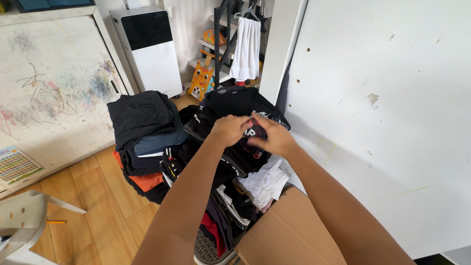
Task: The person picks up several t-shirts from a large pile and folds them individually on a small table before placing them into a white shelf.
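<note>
Both hands are up over the heap of clothes (230, 162), and the left hand (229, 130) has its fingers curled tight, pinching a small dark garment (256, 131) with pale print from the left while the right hand (275, 139) closes round it from the other side, fingers bent and thumb on top. That little garment sits between the two hands, held just above the black clothes piled on the basket (206, 248), with a folded stack (144, 140) close by on the left

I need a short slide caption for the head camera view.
Left hand and right hand hold a small dark garment above heaped clothes.
</note>
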